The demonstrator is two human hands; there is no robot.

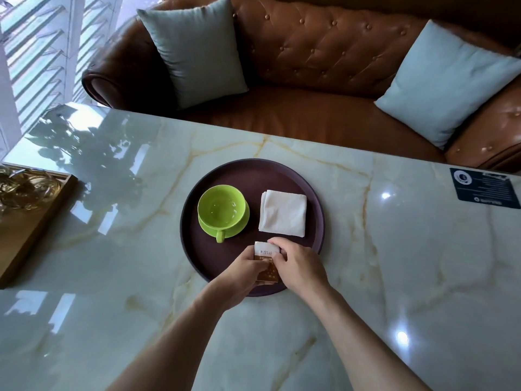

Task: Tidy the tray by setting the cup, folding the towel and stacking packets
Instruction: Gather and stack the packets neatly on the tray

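Two hands: I see both on one stack of packets, at the 6 o'clock part of the tray.
Left hand (242, 273): fingers curled round the left side of the white-and-brown paper packets (265, 262), thumb on top.
Right hand (296, 263): fingers curled over the right and far edges of the same packets, pinching them.
Packets: white top end with printed text points toward 12 o'clock, brown lower part toward me; they lie low over the tray floor, contact with it I cannot tell. How many are in the stack I cannot tell.
Tray: round dark purple-brown tray (317, 204) with a low rim, flat on the glossy pale marble table (423, 277).
Cup: lime green ceramic cup (221, 207), upright and empty, on a matching green saucer (239, 224), at 9 o'clock in the tray; handle points toward 6 o'clock.
Towel: white cloth towel (282, 213) folded into a square, lying flat at 3 o'clock in the tray, just beside the saucer, not touching it.
Table extras: wooden tray with glassware (33, 201) at 9 o'clock edge; dark blue sticker (485, 189) at 2 o'clock.
Beyond table: brown tufted leather sofa (324, 66) at 12 o'clock, with two pale blue cushions (194, 49).
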